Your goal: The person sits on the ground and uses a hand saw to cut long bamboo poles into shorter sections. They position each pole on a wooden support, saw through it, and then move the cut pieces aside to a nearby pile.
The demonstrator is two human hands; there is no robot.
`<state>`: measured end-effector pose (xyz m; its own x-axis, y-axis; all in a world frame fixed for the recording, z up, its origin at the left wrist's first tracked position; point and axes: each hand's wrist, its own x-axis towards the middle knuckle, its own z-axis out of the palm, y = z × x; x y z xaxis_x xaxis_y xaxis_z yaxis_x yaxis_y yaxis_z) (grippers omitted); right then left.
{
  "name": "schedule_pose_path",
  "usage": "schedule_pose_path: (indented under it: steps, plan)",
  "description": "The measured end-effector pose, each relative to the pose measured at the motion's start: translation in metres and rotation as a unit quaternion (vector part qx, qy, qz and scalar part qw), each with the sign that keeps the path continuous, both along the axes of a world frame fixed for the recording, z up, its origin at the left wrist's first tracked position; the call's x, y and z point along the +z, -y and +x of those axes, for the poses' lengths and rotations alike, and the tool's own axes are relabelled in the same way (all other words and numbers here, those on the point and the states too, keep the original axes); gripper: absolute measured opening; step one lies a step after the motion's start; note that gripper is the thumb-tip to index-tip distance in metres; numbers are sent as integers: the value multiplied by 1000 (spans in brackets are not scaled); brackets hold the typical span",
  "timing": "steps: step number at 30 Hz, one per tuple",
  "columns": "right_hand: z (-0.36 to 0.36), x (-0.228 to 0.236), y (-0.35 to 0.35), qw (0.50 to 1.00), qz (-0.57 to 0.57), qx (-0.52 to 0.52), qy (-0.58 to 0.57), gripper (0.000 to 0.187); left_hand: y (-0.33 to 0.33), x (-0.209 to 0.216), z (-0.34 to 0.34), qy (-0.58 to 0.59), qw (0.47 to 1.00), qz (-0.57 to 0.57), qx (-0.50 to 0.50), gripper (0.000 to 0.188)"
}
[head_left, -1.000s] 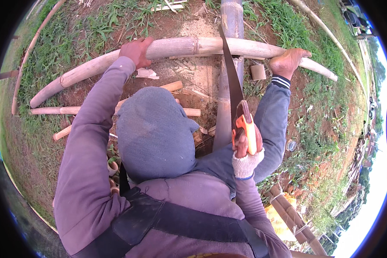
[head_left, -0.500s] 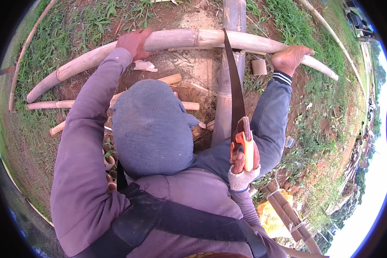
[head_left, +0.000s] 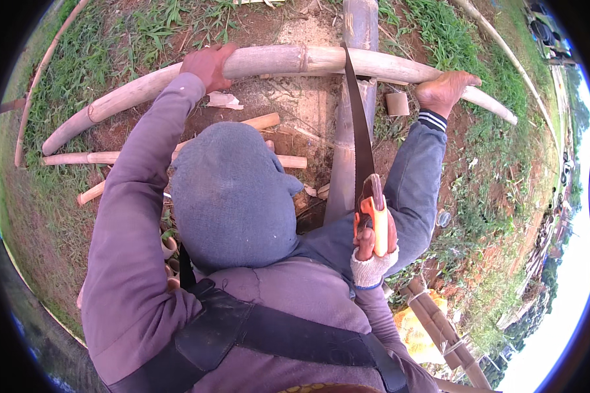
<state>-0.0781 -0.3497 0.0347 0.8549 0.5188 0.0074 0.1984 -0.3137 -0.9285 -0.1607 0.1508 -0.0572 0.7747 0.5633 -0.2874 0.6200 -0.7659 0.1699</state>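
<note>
Head view, and here's the pale bamboo pole [head_left: 262, 61], lying right across the thick base pole [head_left: 342, 157]! Left of the base pole, your left grip [head_left: 208, 67] is wrapped over the pale bamboo pole. Right of the base pole, your right grip [head_left: 366, 245], in a white glove [head_left: 372, 270], clenches the orange handle [head_left: 381, 229] of the saw [head_left: 362, 124]. Its blade spans the crossing! Farther right, your bare foot [head_left: 442, 93] rests on the pale bamboo pole.
</note>
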Motion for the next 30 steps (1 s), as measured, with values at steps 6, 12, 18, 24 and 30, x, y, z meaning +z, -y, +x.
schedule_pose_path:
  steps: [6, 12, 18, 24, 30]
  plan:
    - [91, -23, -154, 998, 59, -27, 24, 40, 8, -2, 17, 17, 999, 0, -30, 79]
    - [73, -9, -125, 992, 17, -13, 123, 41, -1, 12, 19, 5, 1000, 5, -29, 81]
    - [7, -7, 1, 998, 31, 33, -44, 58, 5, -4, -7, 8, 1000, 11, 2, 79]
    - [121, -15, -197, 991, 25, 9, 127, 39, -2, 8, 10, 13, 1000, 3, -19, 81]
    - [44, -4, -72, 996, -12, 11, 89, 45, -1, -6, -6, 2, 1000, 7, -7, 81]
